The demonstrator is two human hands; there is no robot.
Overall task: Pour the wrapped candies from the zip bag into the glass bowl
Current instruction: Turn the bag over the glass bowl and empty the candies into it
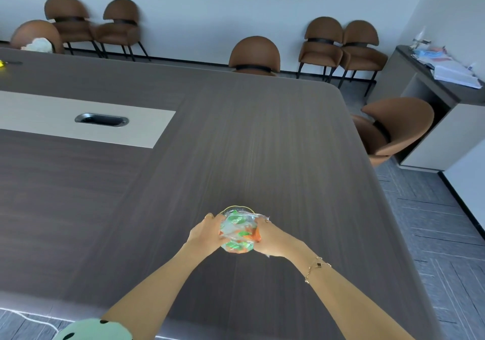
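the zip bag [237, 231] is held above the dark wood-grain counter [262, 143] between both hands, the left hand [206, 231] clamped on its left side and the right hand [270, 238] on its right. green and orange wrapped candies [240, 233] are seen through the clear plastic. the glass bowl [237, 209] (only its far rim shows) is set just beyond the bag. a bracelet [316, 267] is worn on the right wrist.

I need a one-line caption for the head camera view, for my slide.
Both hands, left hand and right hand, hold the zip bag of wrapped candies over the glass bowl.
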